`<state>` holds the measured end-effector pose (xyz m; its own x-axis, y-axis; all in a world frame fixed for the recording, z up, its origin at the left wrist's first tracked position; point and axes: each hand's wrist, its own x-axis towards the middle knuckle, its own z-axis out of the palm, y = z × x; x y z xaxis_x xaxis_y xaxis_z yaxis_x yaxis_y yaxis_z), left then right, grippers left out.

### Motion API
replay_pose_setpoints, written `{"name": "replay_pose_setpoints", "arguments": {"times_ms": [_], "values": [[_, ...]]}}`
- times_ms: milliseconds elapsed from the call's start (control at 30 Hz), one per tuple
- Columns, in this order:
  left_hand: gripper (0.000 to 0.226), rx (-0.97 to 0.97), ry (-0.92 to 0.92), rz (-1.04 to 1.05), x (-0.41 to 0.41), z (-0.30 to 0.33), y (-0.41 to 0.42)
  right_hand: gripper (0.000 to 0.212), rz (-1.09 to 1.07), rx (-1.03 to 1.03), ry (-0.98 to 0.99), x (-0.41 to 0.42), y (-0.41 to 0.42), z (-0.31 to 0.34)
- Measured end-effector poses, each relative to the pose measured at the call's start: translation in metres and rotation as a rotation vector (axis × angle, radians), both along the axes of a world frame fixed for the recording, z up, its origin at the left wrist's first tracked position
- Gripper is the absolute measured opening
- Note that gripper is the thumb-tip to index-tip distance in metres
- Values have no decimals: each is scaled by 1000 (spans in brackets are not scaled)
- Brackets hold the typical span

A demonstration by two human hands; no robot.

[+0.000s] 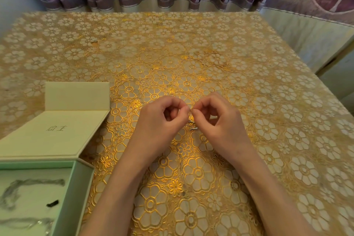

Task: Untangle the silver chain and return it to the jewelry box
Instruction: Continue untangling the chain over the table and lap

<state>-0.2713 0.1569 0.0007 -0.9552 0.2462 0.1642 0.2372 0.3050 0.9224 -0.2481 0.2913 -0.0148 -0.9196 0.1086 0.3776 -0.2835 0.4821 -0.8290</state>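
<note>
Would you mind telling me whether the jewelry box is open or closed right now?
Open. The jewelry box has its lid folded back flat on the table, leaving the pale green interior exposed.

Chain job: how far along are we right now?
Done: the box lies open at the left, and the chain is out of it. In hand: both hands, left and right, pinch the chain above the table; little of it shows, so any tangle cannot be judged. Left: finish untangling, then lay it back in the box.
</note>
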Motion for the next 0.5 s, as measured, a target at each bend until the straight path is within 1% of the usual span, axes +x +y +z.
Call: {"name": "replay_pose_setpoints", "arguments": {"times_ms": [333, 500], "values": [[14, -13, 8, 14, 0, -1, 0, 3, -12, 111, 66, 0, 0, -1], [13, -21, 9, 1, 0, -1, 0, 7, -11, 131, 86, 0, 0, 0]]}}
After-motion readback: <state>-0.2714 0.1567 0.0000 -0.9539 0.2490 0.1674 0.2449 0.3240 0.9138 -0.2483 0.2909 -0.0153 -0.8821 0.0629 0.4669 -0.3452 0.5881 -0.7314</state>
